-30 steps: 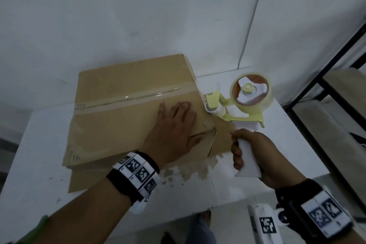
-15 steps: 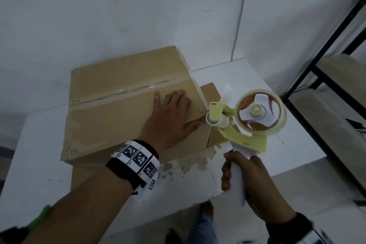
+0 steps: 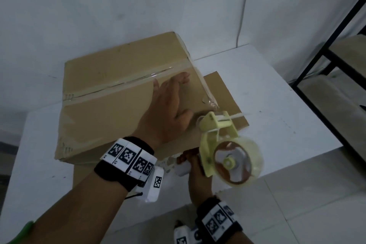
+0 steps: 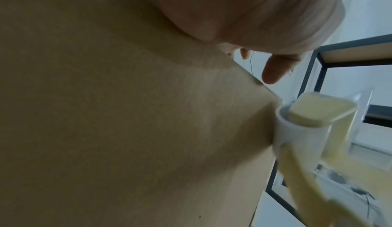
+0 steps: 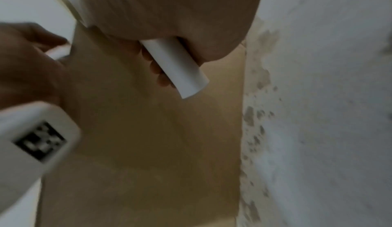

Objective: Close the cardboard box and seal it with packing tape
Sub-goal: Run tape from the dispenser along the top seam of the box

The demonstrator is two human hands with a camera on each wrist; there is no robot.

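Note:
A closed brown cardboard box [image 3: 111, 93] lies on the white table [image 3: 277, 93], with clear tape along its top seam and down its right edge. My left hand [image 3: 168, 103] lies flat on the box top near the right corner, fingers straight [image 4: 273, 73]. My right hand [image 3: 190, 162] grips the white handle [image 5: 176, 69] of a pale yellow tape dispenser [image 3: 223, 144] holding a clear tape roll [image 3: 239, 162]. The dispenser's head [image 4: 314, 113] sits at the box's near right corner, beside my left thumb.
A flat sheet of cardboard [image 3: 221, 93] lies under the box and sticks out to the right. A black metal shelf frame [image 3: 324, 51] stands at the far right. The white wall is close behind the box. The table's front edge has chipped paint [image 5: 258, 113].
My right hand swung the dispenser down and toward me, so its head now points at the box's near right corner. My left hand slid farther along the box top toward the right edge.

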